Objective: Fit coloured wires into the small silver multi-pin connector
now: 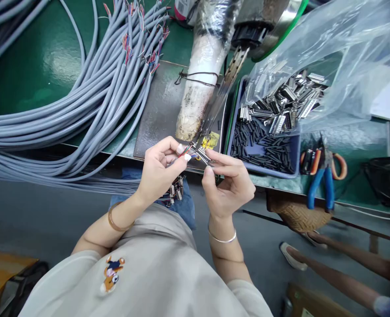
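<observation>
At the table's front edge, my left hand (pixel 163 165) pinches thin coloured wires (pixel 183 152) between thumb and fingers. My right hand (pixel 228 180) grips a small metal connector (pixel 202 155) with a row of pins, its end between thumb and fingertips. The wires meet the connector just under the tip of a soldering iron (pixel 226 83), which points down toward me. Whether each wire touches a pin is too small to tell. More wired connectors (pixel 175 191) rest on my lap, below my left hand.
Bundled grey cables (pixel 92 105) with stripped ends cover the left side. To the right, a blue tray (pixel 282 175) holds black sleeves (pixel 261 147) and bagged connectors (pixel 287 103). Beside it lie blue-handled cutters (pixel 321 180). A plastic-wrapped tube (pixel 199 83) stands behind. Another person's legs (pixel 343 268) show lower right.
</observation>
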A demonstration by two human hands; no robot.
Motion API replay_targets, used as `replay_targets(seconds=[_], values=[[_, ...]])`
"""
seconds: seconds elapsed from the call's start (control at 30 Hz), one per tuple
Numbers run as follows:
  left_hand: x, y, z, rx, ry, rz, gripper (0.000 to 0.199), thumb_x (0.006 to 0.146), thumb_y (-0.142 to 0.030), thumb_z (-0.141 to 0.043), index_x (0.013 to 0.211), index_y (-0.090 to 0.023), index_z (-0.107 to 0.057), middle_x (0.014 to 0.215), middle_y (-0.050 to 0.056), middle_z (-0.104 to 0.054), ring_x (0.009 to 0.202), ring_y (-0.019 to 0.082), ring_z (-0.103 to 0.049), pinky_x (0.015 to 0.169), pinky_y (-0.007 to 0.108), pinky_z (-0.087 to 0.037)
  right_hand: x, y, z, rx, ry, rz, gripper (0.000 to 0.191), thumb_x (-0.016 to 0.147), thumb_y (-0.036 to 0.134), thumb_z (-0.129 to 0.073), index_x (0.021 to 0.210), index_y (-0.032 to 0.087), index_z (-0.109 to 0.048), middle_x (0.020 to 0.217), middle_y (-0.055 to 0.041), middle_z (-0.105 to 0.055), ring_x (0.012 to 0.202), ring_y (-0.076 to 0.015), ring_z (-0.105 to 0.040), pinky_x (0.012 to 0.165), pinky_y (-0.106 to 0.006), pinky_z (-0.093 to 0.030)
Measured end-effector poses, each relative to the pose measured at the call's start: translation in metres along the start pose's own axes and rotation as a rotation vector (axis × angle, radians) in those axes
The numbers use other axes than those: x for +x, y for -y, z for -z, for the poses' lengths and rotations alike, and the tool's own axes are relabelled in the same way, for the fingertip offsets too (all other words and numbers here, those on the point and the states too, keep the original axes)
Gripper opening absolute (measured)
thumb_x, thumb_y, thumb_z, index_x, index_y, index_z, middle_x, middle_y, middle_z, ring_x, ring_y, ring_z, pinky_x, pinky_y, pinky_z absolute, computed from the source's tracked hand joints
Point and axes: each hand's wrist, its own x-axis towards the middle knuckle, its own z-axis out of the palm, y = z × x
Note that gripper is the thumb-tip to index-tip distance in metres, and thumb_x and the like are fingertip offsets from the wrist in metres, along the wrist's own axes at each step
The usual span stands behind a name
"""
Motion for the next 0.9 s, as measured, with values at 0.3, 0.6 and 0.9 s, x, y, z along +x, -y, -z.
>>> replay_targets(seconds=[0.3, 0.6, 0.9], values=[[-0.0001, 0.0001, 0.0013, 0.008, 0.020, -0.010, 0.019, 0.075, -0.010, -0.072, 0.072, -0.018, -0.055, 0.062, -0.007, -0.058, 0.044, 0.001, -0.037, 0.044, 0.013, -0.036, -0.0003, -0.0008, 0.0032, -0.093, 0.021, 0.100, 0.016, 0.086, 0.009, -0.073, 0.088, 0.022, -0.063, 0.111, -0.0045, -0.081, 0.093, -0.0184, -0.079, 0.075, -0.031, -0.066], [-0.0030, -0.0020, 0.0031, 0.008, 0.006, 0.096, 0.023, 0.073, -0.021, -0.080, 0.074, -0.018, -0.058, 0.068, -0.004, -0.065, 0.044, 0.001, -0.039, 0.041, 0.015, -0.034, -0.0040, 0.0021, 0.0034, 0.028, 0.047, -0.123, 0.011, 0.091, 0.015, -0.069, 0.086, 0.023, -0.062, 0.107, -0.0048, -0.080, 0.095, -0.0203, -0.078, 0.076, -0.034, -0.066], [-0.0060, -0.0001, -0.0023, 0.072, -0.102, 0.036, 0.020, 0.072, -0.019, -0.078, 0.073, -0.018, -0.058, 0.072, -0.002, -0.064, 0.063, 0.007, -0.059, 0.060, 0.017, -0.050, -0.0036, 0.0008, 0.0025, -0.011, 0.058, -0.020, 0.014, 0.089, 0.011, -0.070, 0.089, 0.023, -0.063, 0.110, -0.0045, -0.080, 0.097, -0.0188, -0.077, 0.078, -0.033, -0.064]])
